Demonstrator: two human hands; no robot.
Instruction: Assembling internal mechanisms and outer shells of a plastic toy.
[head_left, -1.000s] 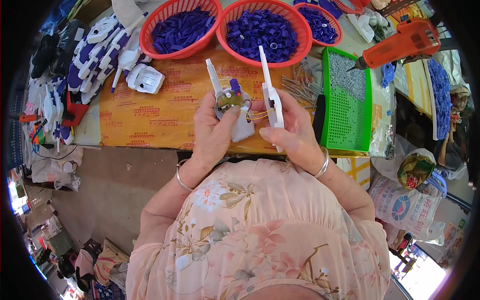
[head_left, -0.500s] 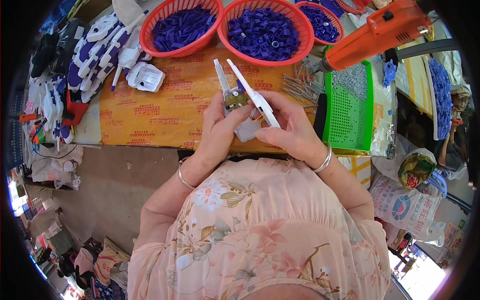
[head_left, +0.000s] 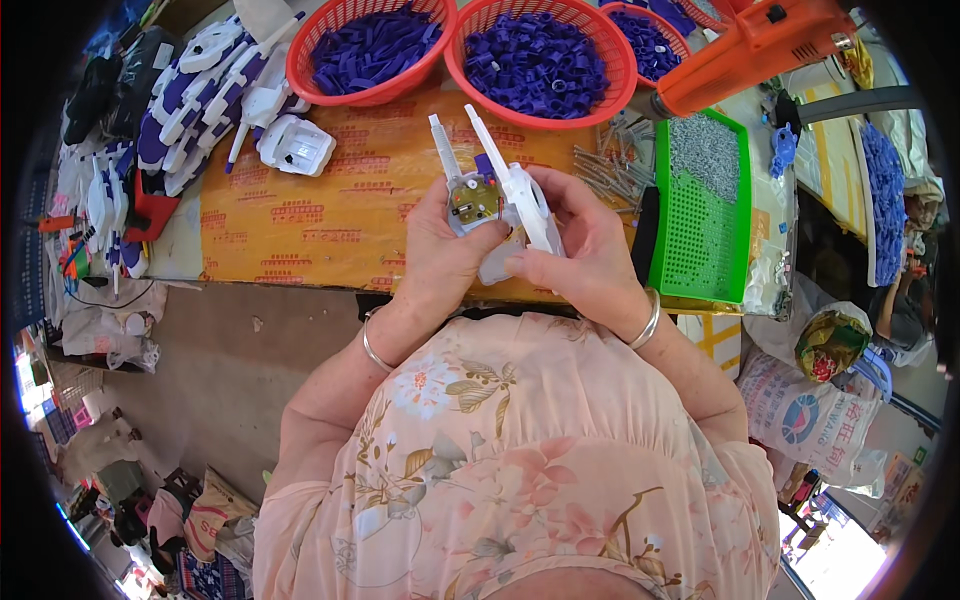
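My left hand is closed around a white plastic shell half with a long narrow barrel pointing away from me. Inside that half sits a yellowish-brown mechanism, with a small purple piece beside it. The matching white shell half is gripped in my right hand, thumb on its near end. It stands tilted at the right of the first half, and a gap separates their barrels. My left thumb lies over the lower part of the mechanism, hiding some of it.
Red baskets of purple plastic parts line the far edge. An orange power screwdriver hangs at right above a green tray of small screws. Long metal rods lie beside it. White-and-purple assemblies are piled at left, near a white housing.
The right shell half has turned and its barrel has swung slightly away from me. More of the mechanism in the left half now shows. Both hands keep their hold.
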